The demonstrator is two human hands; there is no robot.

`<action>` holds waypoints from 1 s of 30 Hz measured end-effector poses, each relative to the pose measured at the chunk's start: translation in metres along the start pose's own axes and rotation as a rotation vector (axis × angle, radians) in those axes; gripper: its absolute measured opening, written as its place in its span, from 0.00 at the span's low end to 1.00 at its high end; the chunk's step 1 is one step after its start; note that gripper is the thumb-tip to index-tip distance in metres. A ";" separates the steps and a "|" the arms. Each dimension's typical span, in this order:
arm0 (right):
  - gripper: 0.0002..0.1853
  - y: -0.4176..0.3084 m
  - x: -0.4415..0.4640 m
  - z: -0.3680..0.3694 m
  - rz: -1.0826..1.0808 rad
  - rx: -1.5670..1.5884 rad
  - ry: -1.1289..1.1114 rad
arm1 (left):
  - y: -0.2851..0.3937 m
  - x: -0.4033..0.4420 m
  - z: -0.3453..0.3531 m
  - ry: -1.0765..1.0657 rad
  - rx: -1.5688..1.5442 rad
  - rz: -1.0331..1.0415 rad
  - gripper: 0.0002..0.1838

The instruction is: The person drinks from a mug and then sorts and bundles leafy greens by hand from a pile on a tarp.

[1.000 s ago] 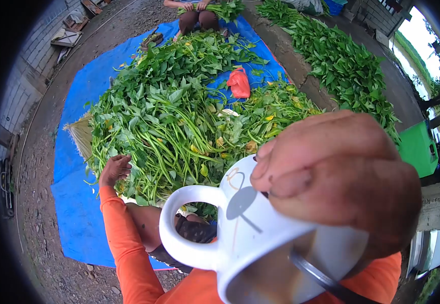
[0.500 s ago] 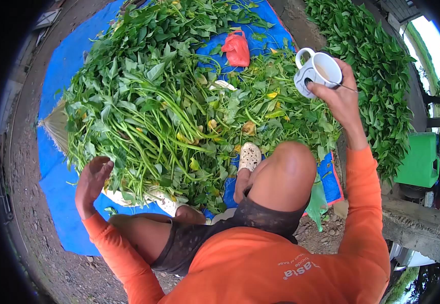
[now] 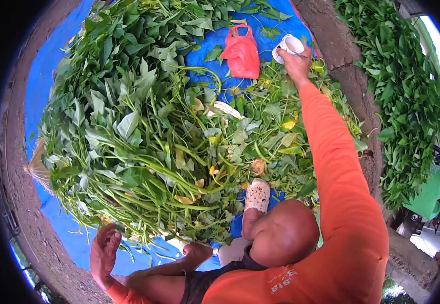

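A white mug (image 3: 282,46) with a spoon in it is held by my right hand (image 3: 297,65), whose arm stretches forward over the blue tarp. The mug is beside a red plastic bag (image 3: 242,53), at the far edge of loose leaves (image 3: 275,121). At the lower left, my left hand (image 3: 104,252) is raised with bent fingers near the stem ends of a large pile of leafy greens (image 3: 129,147); I see nothing held in it.
The blue tarp (image 3: 65,243) lies under the greens. A broom-like bristle end (image 3: 38,164) sticks out at the left. More leafy bundles (image 3: 402,106) lie at the right, near a green container (image 3: 429,192). My shoe (image 3: 257,195) rests among the leaves.
The mug has gone from close before the camera, out to the right, then forward beside the red bag. The view has tipped down, and the other person has left the frame.
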State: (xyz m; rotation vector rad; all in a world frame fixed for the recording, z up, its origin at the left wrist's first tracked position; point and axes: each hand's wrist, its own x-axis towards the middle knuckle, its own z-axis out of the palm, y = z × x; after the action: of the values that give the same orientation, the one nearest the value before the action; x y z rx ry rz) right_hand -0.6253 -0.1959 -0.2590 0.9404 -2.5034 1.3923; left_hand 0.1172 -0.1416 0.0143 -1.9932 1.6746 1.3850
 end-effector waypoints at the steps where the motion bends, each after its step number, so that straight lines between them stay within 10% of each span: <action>1: 0.40 0.009 0.009 0.017 0.061 0.020 -0.041 | -0.002 0.001 0.000 0.015 -0.010 -0.027 0.32; 18: 0.56 0.036 0.036 0.149 0.123 -0.120 -0.170 | -0.011 -0.022 0.016 0.211 0.116 -0.216 0.29; 26: 0.51 0.040 0.028 0.124 0.243 -0.227 -0.267 | 0.034 -0.009 0.024 0.170 0.219 -0.106 0.29; 30: 0.41 0.044 -0.012 0.030 0.121 0.010 0.035 | 0.030 -0.008 0.030 0.201 0.205 0.025 0.26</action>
State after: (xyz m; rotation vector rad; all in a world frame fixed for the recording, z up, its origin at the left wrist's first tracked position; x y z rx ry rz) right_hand -0.6355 -0.1975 -0.3128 0.7711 -2.5678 1.4429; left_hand 0.0772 -0.1270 0.0157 -2.0558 1.8459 1.0005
